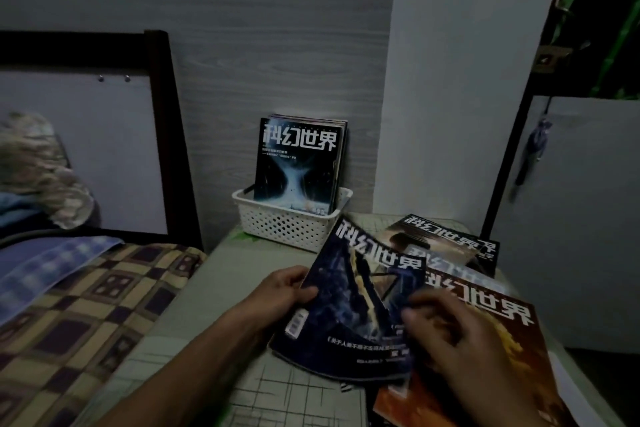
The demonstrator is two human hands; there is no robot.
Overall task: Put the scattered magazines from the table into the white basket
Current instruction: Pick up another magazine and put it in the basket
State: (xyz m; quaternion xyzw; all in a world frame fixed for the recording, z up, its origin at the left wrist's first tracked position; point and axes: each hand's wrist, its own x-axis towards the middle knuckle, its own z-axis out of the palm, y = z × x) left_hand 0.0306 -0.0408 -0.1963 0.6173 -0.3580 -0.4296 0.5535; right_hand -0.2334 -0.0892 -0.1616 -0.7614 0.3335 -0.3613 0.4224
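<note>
- Both of my forearms reach in from the bottom edge, and my right hand (460, 336) lies nearest, palm down over the lower right corner of a dark blue magazine (356, 298).
- Right fingers (415, 317) are curled against that cover; whether they pinch it or only rest on it I cannot tell, since the hand is blurred.
- My left hand (284, 295) comes in from the left with the wrist straight — its fingers are closed on the magazine's left edge, thumb on top of the cover.
- That blue magazine is tilted, its left side lifted off the worktop (214, 291), and it overlaps an orange magazine (485, 350) lying flat beneath it.
- Further back on the right, more magazines (446, 246) lie fanned over one another on the worktop, one dark cover uppermost.
- At the far end of the worktop stands the white basket (287, 222), perforated, close to the grey wood-grain wall panel (277, 55).
- Inside it several magazines (299, 163) stand upright — leaning back towards the panel, a black cover with a pale light shape facing me.
- To my left a bed (79, 295) with a checked cover runs beside the worktop.
</note>
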